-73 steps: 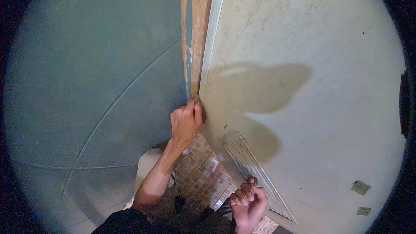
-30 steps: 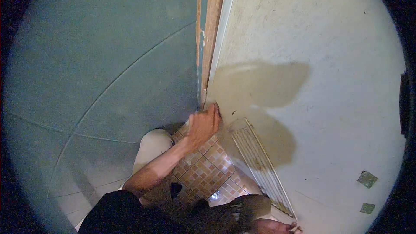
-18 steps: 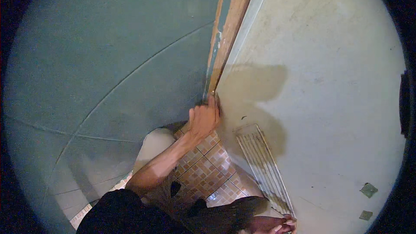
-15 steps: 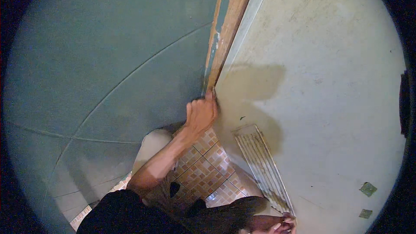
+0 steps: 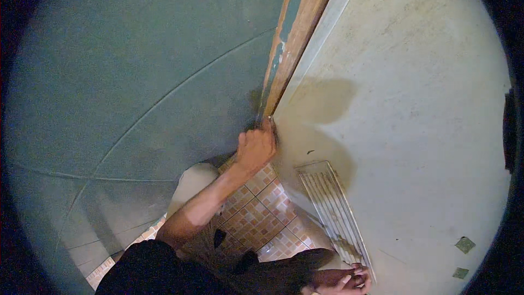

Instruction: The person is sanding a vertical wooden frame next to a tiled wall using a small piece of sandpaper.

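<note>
My left hand (image 5: pixel 256 146) reaches in from the lower left and rests at the lower visible part of a wooden door edge (image 5: pixel 289 49). Its fingers are curled, and one digit points up against the edge, with a small pale spot by the tip. What that hand pinches, if anything, is hidden. Low on the right, my right hand (image 5: pixel 352 281) is beside the bottom of a slatted vent grille (image 5: pixel 333 207) in the pale panel. The fingers there are bent toward each other; whatever lies between them is too small to make out.
A dark green surface (image 5: pixel 136 65) with curved raised lines fills the left. The pale panel (image 5: pixel 415 131) takes up the right, with two small greenish squares (image 5: pixel 465 245) low on it. Patterned tiles (image 5: pixel 256 213) lie below, beside my knee (image 5: pixel 196 183).
The view has shifted slightly, so the door edge and grille sit a little farther right. My left hand stays at the door edge; the right hand's fingers have changed their bend a little.
</note>
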A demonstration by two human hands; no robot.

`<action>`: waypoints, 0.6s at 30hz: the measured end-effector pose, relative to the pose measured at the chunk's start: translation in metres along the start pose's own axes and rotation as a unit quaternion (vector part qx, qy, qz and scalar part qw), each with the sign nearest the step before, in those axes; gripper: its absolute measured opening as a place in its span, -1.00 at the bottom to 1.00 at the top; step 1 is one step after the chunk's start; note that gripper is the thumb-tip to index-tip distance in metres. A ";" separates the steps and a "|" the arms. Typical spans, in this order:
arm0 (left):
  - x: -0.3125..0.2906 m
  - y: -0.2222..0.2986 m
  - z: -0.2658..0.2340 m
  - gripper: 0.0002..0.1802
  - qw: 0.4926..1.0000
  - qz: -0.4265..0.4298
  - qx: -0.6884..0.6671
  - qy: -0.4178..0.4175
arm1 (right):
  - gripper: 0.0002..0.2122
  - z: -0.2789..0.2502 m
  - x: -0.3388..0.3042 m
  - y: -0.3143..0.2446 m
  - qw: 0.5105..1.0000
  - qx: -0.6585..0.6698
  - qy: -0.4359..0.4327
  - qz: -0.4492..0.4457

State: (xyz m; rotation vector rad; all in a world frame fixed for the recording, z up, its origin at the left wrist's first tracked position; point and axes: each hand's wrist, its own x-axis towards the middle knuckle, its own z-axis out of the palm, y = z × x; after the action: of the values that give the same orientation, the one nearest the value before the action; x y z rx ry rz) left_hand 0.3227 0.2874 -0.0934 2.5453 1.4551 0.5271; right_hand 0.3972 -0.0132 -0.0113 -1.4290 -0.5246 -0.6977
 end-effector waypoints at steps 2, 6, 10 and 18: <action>-0.008 -0.009 0.017 -0.65 0.996 0.029 -0.001 -0.080 | -0.65 -0.025 -0.004 0.028 0.997 -0.011 -0.033 -0.067; -0.011 0.010 0.010 -0.62 0.988 0.040 0.002 -0.151 | -0.60 -0.029 -0.002 0.016 0.995 -0.081 -0.045 0.027; -0.006 0.023 -0.002 -0.65 1.000 -0.005 0.005 -0.015 | -0.57 -0.023 0.003 0.018 0.996 -0.067 -0.050 0.022; -0.002 0.027 -0.004 -0.66 1.000 -0.014 -0.016 -0.019 | -0.66 -0.019 0.004 0.028 0.999 0.027 -0.046 0.001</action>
State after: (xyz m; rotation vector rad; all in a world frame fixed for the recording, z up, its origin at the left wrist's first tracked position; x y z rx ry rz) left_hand 0.3416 0.2716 -0.0815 2.4928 1.4565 0.4907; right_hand 0.4178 -0.0325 -0.0298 -1.4162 -0.6092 -0.6128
